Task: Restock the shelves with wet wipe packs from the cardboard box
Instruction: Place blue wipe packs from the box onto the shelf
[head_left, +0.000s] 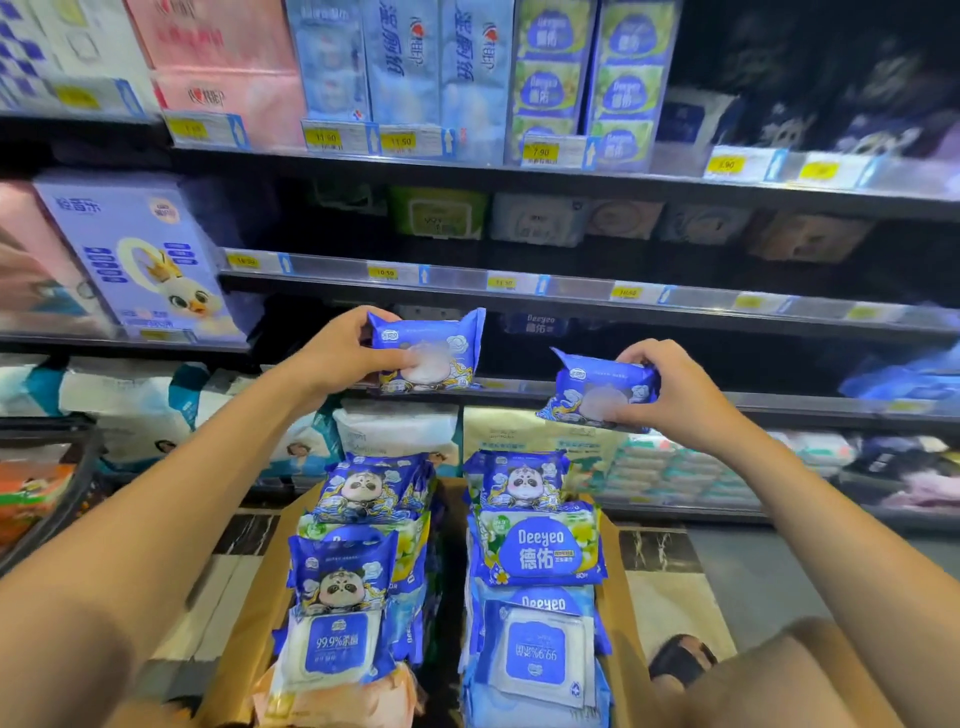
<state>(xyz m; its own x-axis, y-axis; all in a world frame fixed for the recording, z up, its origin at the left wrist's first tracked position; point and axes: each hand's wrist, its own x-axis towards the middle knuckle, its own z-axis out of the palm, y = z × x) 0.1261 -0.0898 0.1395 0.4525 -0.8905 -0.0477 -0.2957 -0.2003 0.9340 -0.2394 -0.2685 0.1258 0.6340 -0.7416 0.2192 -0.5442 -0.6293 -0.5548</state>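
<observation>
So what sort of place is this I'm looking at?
Most likely a shop aisle: tiered shelves with yellow price tags on their edges, packaged tissues, and a cardboard box of wet wipe packs on the floor.

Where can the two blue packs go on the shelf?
The dark shelf looks bare between the left pack, held by the left hand, and the right pack, held by the right hand; also beyond that hand up to the blue stack. The lower shelf and cardboard box are crammed.
</observation>
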